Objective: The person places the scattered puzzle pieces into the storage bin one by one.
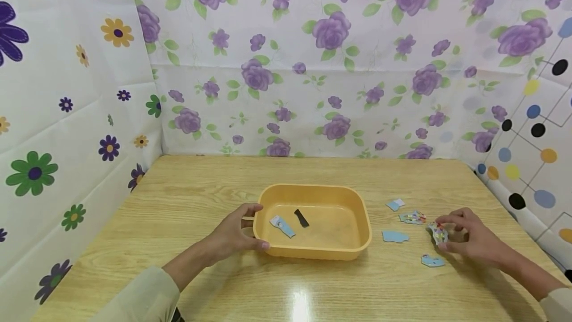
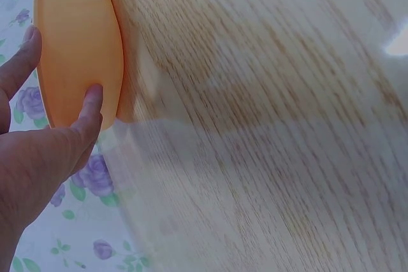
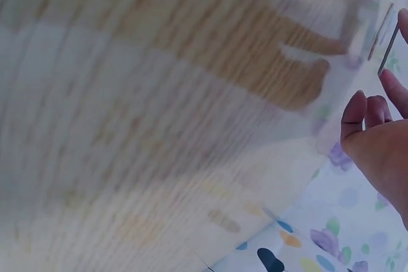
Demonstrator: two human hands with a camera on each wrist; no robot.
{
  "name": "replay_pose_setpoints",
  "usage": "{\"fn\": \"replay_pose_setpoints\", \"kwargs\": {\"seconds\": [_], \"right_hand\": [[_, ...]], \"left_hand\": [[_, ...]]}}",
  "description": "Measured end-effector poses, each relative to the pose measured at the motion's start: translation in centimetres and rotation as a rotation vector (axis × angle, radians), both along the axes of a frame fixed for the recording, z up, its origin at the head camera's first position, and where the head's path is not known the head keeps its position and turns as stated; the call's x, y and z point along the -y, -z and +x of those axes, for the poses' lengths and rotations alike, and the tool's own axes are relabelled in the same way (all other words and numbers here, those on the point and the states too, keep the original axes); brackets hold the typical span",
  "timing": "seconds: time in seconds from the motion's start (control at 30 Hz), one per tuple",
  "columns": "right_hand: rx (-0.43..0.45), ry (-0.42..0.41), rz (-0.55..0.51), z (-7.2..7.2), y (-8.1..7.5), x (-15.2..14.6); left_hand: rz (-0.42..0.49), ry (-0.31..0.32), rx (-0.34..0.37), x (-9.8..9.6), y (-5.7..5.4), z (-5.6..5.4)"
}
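Observation:
An orange plastic basin (image 1: 313, 252) sits mid-table, and my left hand (image 1: 234, 232) grips its left end, with the thumb on the front wall and fingers at the far corner. The left wrist view shows this hand (image 2: 51, 138) spread across the end of the basin (image 2: 80, 36). Between right thumb and fingers, my right hand (image 1: 473, 237) pinches a multicoloured puzzle piece (image 1: 439, 233), tilted over the table. Edge-on, the piece (image 3: 387, 49) looks thin beside the right hand (image 3: 382, 138) in the right wrist view.
Inside the basin lie a light blue printed piece (image 1: 283, 226) and a black piece (image 1: 302, 218). Right of it are pieces in blue and white (image 1: 395, 204), multicoloured (image 1: 413, 217), plain blue (image 1: 395, 236) and blue near the front (image 1: 432, 261). Flowered sheets (image 1: 286, 63) enclose the wooden table (image 1: 201, 178).

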State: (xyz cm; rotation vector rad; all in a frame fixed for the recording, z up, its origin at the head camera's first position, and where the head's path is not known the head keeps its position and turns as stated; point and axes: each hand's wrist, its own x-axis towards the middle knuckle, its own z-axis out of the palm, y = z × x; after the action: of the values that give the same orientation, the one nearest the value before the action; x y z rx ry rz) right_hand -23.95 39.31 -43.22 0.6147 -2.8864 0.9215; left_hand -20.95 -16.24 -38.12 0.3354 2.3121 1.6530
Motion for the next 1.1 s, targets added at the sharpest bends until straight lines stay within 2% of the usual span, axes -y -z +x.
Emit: {"fn": "replay_pose_setpoints", "kwargs": {"seconds": [0.3, 0.67, 1.1], "right_hand": [[0.024, 0.014, -0.010, -0.7, -2.2, 1.2], [-0.017, -0.012, -0.013, -1.9, -3.7, 3.3], [0.007, -0.045, -0.009, -3.8, -7.1, 6.0]], "left_hand": [[0.010, -0.006, 0.007, 0.0, 0.0, 0.0], [0.002, -0.002, 0.005, 0.1, 0.1, -0.1], [0.004, -0.008, 0.015, 0.1, 0.0, 0.0]]}}
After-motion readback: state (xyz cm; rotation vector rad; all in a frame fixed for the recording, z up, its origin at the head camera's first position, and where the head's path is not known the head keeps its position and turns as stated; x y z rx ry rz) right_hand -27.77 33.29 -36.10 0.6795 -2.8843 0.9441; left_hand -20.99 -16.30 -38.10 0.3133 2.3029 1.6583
